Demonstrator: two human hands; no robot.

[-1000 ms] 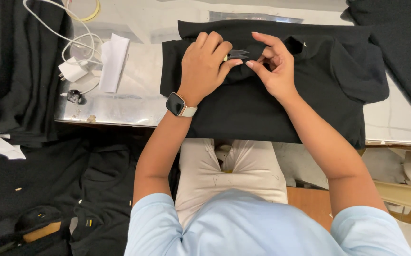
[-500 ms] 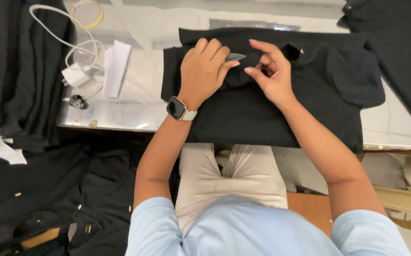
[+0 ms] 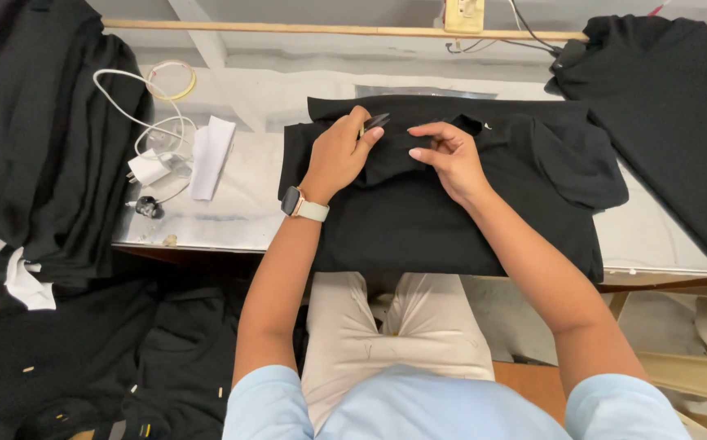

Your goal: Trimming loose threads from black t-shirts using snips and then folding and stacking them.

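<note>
Fingers of the left hand (image 3: 339, 153) are clenched around a small dark tool (image 3: 374, 123) — its tip pokes out past the thumb, too small to tell its kind — held just above a folded black shirt (image 3: 443, 220). The right hand (image 3: 449, 155) rests on the shirt near its collar, fingers loosely curled and grasping nothing, thumb and forefinger close together over the cloth. The shirt lies flat on the tabletop (image 3: 239, 204), its lower edge hanging over the near side above the person's lap. A smartwatch (image 3: 300, 204) sits on the left wrist. To the left lie a white charger (image 3: 148, 169) with its coiled cable and a folded white paper (image 3: 210, 156) — beyond them, heaps of black garments (image 3: 39, 155).
</note>
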